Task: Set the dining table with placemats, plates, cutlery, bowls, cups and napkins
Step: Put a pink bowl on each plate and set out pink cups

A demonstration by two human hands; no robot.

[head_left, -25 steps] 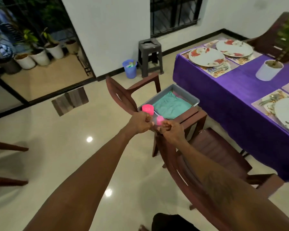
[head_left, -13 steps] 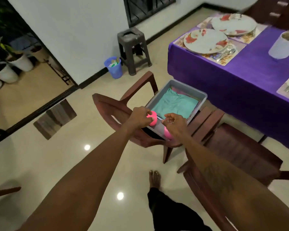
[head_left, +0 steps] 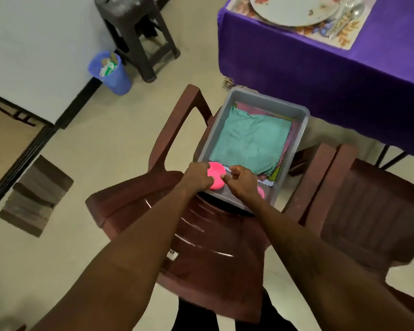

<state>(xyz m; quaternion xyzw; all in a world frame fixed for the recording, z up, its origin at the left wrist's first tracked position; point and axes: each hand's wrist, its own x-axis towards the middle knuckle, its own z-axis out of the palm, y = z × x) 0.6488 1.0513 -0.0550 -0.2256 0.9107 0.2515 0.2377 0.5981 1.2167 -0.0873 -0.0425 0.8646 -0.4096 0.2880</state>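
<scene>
Both arms are bare along their whole visible length: the left forearm (head_left: 139,247) and the right forearm (head_left: 316,254) run uncovered from the lower edge of the view to the wrists, and the left grip (head_left: 197,177) and right grip (head_left: 240,185) are bare as well. Low in the middle, between the arms, shows a strip of plain black clothing (head_left: 196,318), seemingly trousers, its cut too dark and cropped to tell.

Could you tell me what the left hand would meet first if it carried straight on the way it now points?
The left hand grips a pink cup; straight on, it would most likely meet the teal cloth lying in the grey tub, though depth is unclear.
</scene>
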